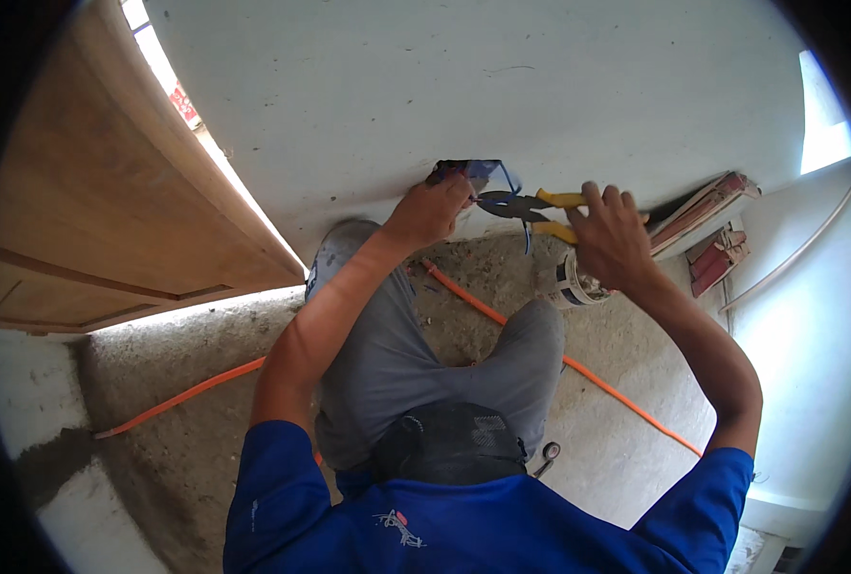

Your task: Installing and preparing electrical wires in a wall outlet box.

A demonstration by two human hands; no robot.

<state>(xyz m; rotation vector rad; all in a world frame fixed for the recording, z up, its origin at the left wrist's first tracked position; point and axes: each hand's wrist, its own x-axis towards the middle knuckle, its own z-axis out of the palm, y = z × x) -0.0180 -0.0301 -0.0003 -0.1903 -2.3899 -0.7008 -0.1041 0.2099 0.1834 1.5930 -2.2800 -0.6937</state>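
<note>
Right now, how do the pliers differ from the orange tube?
Colour: the pliers have dark jaws and yellow handles, while the orange tube looks orange along its visible lengths.
Place: the pliers are raised in the right hand; the tube lies on the floor.
Size: the pliers are short and compact, the tube long and thin.
Both show some bright colour.

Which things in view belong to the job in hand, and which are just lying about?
In the job:
yellow-handled pliers, held in the right hand
blue wires, by the wall opening
wall opening, with the left hand at it

Apparently just lying about:
orange tubing, on the floor
light-coloured tub
reddish packs, right of the tub
</note>
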